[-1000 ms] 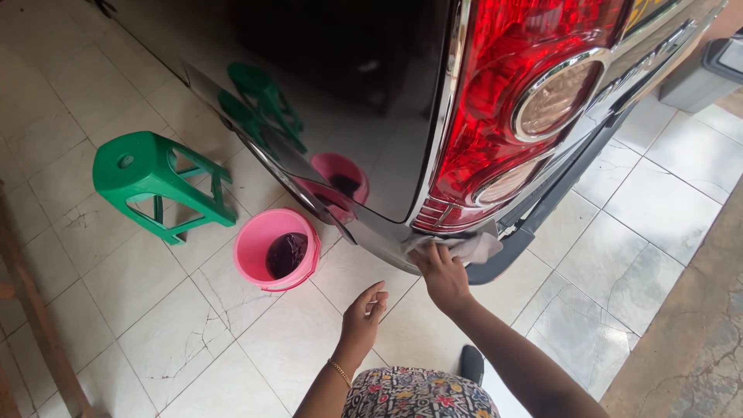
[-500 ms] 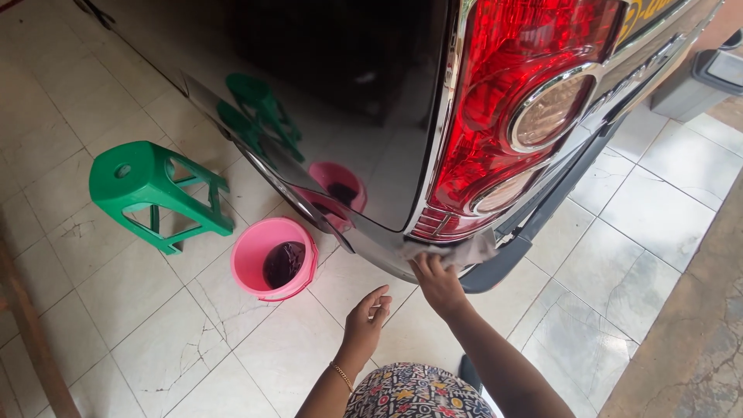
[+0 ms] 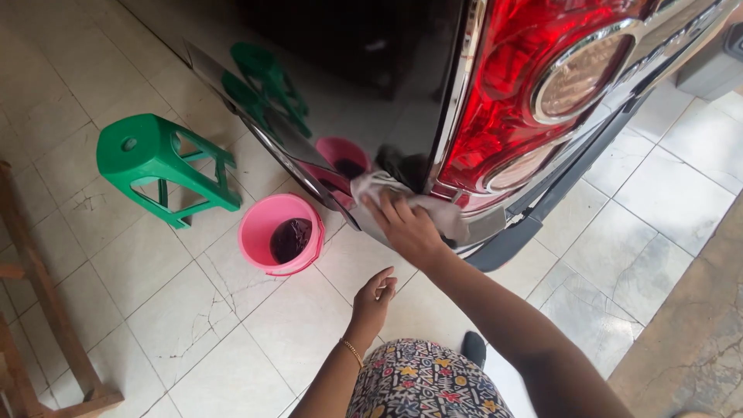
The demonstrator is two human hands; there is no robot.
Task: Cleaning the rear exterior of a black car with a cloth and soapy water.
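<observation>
My right hand [image 3: 408, 227] presses a grey cloth [image 3: 449, 217] flat against the lower corner of a glossy black car body [image 3: 371, 101], just below the red tail light [image 3: 526, 101]. The cloth lies across the panel from about the chrome strip to the dark bumper [image 3: 507, 244]. My left hand [image 3: 374, 299] hangs free in front of me with fingers loosely apart, holding nothing; a thin bracelet sits on its wrist. A pink bucket [image 3: 263, 232] with dark water stands on the floor to the left of my hands.
A green plastic stool [image 3: 155, 159] stands on the cracked pale floor tiles left of the bucket. A wooden frame [image 3: 39, 310] runs along the far left edge. A grey bin [image 3: 716, 66] sits at the upper right. My patterned clothing fills the bottom centre.
My right hand has slid the cloth up and to the left along the car's lower corner. The view has shifted slightly closer to the car. My left hand has barely moved.
</observation>
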